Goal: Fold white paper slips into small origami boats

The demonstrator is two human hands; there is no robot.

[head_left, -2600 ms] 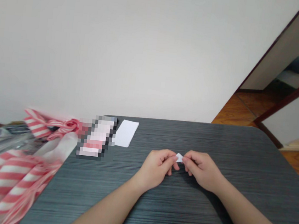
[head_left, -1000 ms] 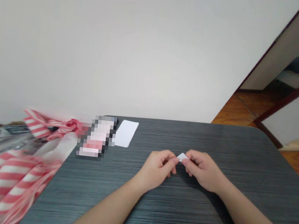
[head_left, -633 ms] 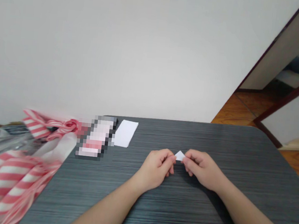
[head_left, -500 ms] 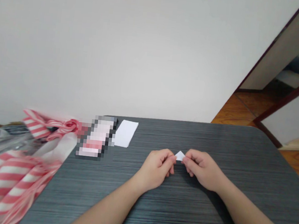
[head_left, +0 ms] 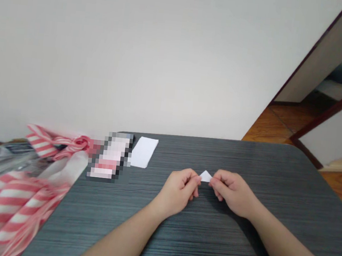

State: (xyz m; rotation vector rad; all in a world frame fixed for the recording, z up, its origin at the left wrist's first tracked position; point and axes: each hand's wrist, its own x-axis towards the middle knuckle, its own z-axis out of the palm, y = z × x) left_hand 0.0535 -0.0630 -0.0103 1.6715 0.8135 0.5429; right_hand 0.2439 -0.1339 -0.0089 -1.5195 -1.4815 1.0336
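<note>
A small folded piece of white paper [head_left: 205, 175], pointed at the top, is pinched between both hands just above the dark grey table [head_left: 247, 160]. My left hand [head_left: 179, 192] grips its left side with thumb and fingertips closed. My right hand [head_left: 233, 191] holds the right side the same way. Both forearms rest low over the table, reaching in from the near edge.
A white sheet of paper [head_left: 143, 152] lies flat near the table's far left edge, next to a blurred-out flat object [head_left: 109, 156]. Red-and-white striped plastic bags [head_left: 14, 193] fill the left side. A wall stands behind; a wooden floor and doorway lie at the right.
The folded paper has turned slightly between the fingers, so a pointed white tip now shows higher. Both hands stay in nearly the same place.
</note>
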